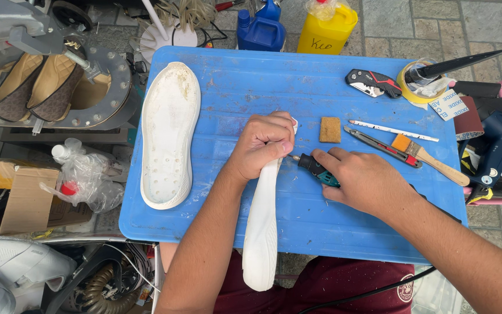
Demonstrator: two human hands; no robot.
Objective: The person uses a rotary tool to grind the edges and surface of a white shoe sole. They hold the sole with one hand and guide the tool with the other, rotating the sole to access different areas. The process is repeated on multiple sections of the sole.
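Observation:
My left hand (261,144) is closed around the upper end of a white shoe sole (261,232) held on edge, its lower end hanging past the near rim of the blue table (297,227). My right hand (362,183) grips a small teal and black rotary tool (316,168), whose tip touches the sole right beside my left fingers. A black cord runs from the tool under my right forearm. A second white sole (169,134) lies flat on the left part of the table.
On the table's right lie a tan sanding block (330,129), a paintbrush (428,158), a slim utility knife (382,146), a white pencil (393,131), a folding cutter (373,83) and a tape roll (416,87). Blue and yellow jugs stand behind. A shoe press holds shoes (36,87) at left.

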